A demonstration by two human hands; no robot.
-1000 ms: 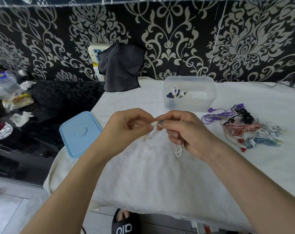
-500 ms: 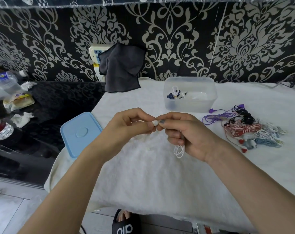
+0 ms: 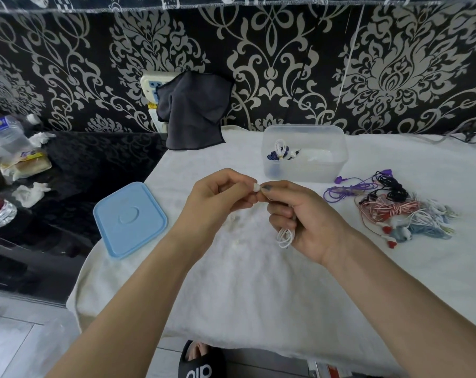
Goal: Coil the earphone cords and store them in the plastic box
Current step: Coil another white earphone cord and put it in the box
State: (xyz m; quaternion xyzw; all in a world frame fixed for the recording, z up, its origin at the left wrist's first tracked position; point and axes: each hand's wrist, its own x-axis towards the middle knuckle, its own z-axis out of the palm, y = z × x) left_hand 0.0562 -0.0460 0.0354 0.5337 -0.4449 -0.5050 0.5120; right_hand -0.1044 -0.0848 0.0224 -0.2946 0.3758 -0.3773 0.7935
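My right hand [image 3: 307, 222] grips a coiled white earphone cord [image 3: 285, 236], whose loops hang out below the palm. My left hand [image 3: 217, 197] pinches the white end piece of that cord [image 3: 256, 187] right at my right thumb tip. Both hands hover over the white cloth-covered table [image 3: 231, 290]. Behind them stands the clear plastic box [image 3: 303, 152], open, with a white and a dark blue coil inside. A pile of tangled earphones [image 3: 395, 211] in purple, black, red-white, white and blue lies to the right of my hands.
The box's light blue lid [image 3: 129, 219] lies at the table's left edge. A dark grey cloth [image 3: 191, 110] hangs on the patterned wall by a socket strip. A black counter at left holds a bottle [image 3: 5, 133], tissues and a food pack. A slipper [image 3: 201, 361] shows below the front edge.
The white end piece now shows between my left fingertips and right thumb. The hanging loops have barely shifted. Both hands stay in the same spot.
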